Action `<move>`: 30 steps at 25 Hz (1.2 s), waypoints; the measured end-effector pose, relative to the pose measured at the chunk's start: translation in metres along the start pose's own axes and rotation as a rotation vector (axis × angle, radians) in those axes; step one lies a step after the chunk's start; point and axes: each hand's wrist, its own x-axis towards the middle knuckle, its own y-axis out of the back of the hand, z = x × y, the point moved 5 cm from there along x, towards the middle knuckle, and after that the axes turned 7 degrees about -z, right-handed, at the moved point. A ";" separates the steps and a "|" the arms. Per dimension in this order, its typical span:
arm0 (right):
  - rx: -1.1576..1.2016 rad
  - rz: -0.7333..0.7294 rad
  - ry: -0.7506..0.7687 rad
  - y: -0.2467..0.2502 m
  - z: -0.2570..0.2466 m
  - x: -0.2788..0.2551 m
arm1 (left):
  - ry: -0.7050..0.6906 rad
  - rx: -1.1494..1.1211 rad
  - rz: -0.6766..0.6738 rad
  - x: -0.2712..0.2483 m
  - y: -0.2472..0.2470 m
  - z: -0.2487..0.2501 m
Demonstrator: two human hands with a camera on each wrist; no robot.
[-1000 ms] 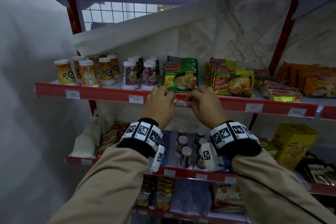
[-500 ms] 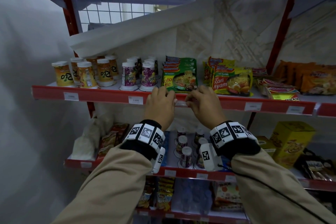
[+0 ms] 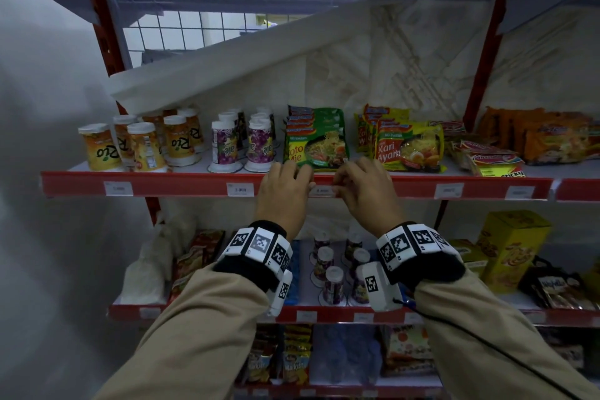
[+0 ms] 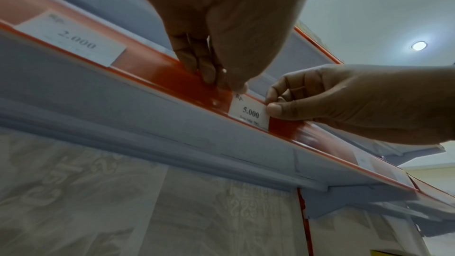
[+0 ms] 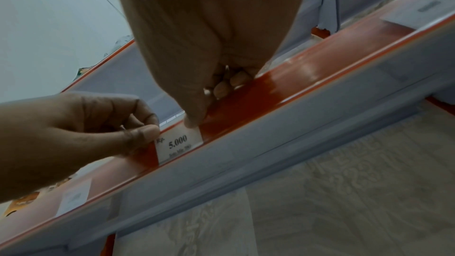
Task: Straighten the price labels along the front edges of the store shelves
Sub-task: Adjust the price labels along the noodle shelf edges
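Left wrist view: "Rp. 5.000" price label (image 4: 249, 113) lies lengthwise along red shelf rail (image 4: 152, 71), left hand (image 4: 221, 32) and right hand (image 4: 357, 102) pinching its ends

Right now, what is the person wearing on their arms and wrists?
Both arms are in tan long sleeves. Each wrist has a black band ringed with white square blocks printed with black-and-white checker-like codes. A small white box with one more code hangs under each wrist, and a thin black cable runs along the right sleeve. The left hand and right hand are bare, with no gloves.
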 end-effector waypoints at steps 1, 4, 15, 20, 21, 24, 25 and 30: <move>-0.005 0.016 0.004 0.000 0.000 -0.001 | -0.014 -0.019 0.025 -0.001 0.001 -0.001; -0.050 0.019 0.018 0.000 0.004 -0.006 | -0.049 -0.104 0.099 -0.002 0.007 -0.002; -0.209 0.023 -0.085 0.052 0.065 -0.035 | -0.058 0.005 -0.028 0.018 0.008 0.047; -0.244 0.046 -0.139 0.071 0.098 -0.048 | -0.191 -0.004 -0.149 0.032 -0.014 0.105; -0.234 0.044 -0.140 0.073 0.104 -0.049 | -0.206 0.010 -0.159 0.033 -0.019 0.114; -0.204 0.019 -0.117 0.076 0.114 -0.051 | -0.202 0.014 -0.133 0.033 -0.026 0.131; -0.197 0.008 -0.107 0.077 0.116 -0.052 | -0.197 -0.007 -0.099 0.033 -0.026 0.135; -0.125 0.030 -0.094 0.081 0.125 -0.053 | -0.241 -0.070 0.023 0.031 -0.027 0.146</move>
